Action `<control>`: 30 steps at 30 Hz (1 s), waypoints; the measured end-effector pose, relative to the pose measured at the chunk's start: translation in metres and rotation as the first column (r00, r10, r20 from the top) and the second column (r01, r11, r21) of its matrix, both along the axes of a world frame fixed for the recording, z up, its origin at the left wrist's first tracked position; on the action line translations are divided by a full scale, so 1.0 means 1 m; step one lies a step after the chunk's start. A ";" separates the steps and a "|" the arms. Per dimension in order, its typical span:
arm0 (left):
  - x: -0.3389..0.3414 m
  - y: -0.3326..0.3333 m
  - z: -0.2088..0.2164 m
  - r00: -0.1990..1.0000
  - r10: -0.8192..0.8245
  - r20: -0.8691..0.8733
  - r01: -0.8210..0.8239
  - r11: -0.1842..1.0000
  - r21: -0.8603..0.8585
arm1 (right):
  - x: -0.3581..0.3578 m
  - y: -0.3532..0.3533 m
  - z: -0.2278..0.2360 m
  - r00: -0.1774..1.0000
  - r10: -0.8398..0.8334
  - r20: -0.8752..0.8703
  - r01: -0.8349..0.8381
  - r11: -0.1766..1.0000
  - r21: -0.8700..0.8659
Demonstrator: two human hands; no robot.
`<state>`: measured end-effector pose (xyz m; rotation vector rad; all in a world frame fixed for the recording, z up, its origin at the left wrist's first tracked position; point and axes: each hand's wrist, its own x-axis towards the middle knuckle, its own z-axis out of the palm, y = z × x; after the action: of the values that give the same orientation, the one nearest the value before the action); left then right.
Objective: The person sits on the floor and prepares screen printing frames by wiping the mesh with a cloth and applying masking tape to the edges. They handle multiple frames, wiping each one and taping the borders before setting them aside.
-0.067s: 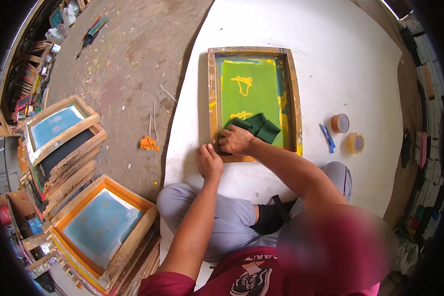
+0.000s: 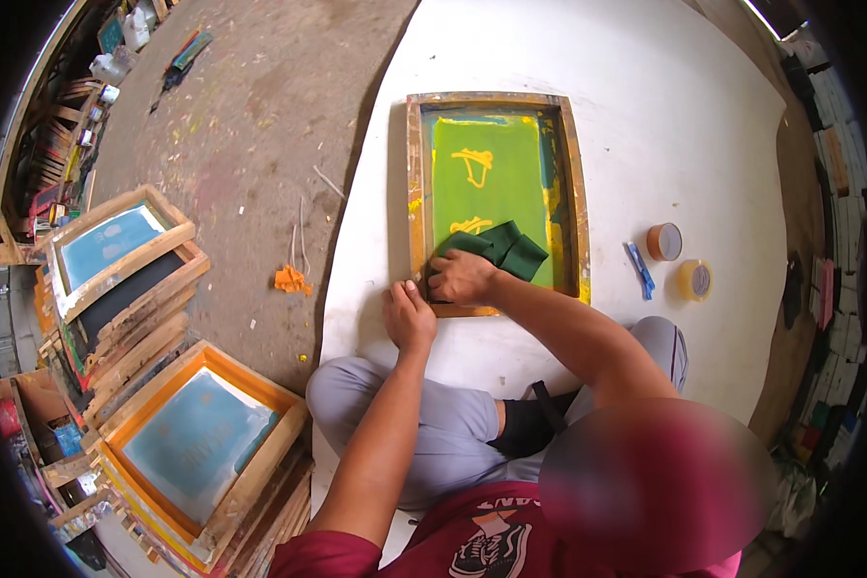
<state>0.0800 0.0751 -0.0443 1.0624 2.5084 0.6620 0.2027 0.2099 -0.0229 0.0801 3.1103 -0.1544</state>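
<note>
A wooden screen printing frame point(image 2: 577, 202) lies flat on the white sheet before me, its mesh green with yellow outlined figures and yellow smears at the edges. Inside its near left corner, my right hand point(image 2: 464, 277) is closed on a bunched dark green cloth point(image 2: 520, 255), pressing it against the mesh. The cloth's folds spread to the right and cover part of the lower yellow figure. My left hand point(image 2: 410, 316) grips the outside of that same corner, thumb up; its other fingers are partly hidden.
Right of the frame lie a blue cutter knife point(image 2: 640, 271), a brown tape roll point(image 2: 664, 242) and a yellowish tape roll point(image 2: 695, 280). To my left, more screen frames point(image 2: 250, 472) are stacked. An orange scrap point(image 2: 292, 280) rests on the stained floor. Shelves line the far left.
</note>
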 end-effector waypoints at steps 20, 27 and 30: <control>-0.002 0.011 -0.009 0.998 0.031 0.057 -0.030 0.999 -0.021 | 0.031 -0.027 0.004 0.810 -0.546 0.212 0.548 0.579 -0.603; -0.003 0.008 -0.012 0.999 0.051 0.015 -0.050 0.998 -0.050 | 0.158 -0.026 0.052 0.620 -0.677 0.396 0.783 0.509 -0.358; -0.001 0.007 -0.015 0.997 0.068 -0.023 -0.068 0.997 -0.024 | 0.144 -0.036 0.048 0.618 -0.672 0.409 0.783 0.478 -0.399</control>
<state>0.0791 0.0823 -0.0589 0.9852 2.5753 0.6400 0.3471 0.1740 0.0253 1.3282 2.4487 -0.9703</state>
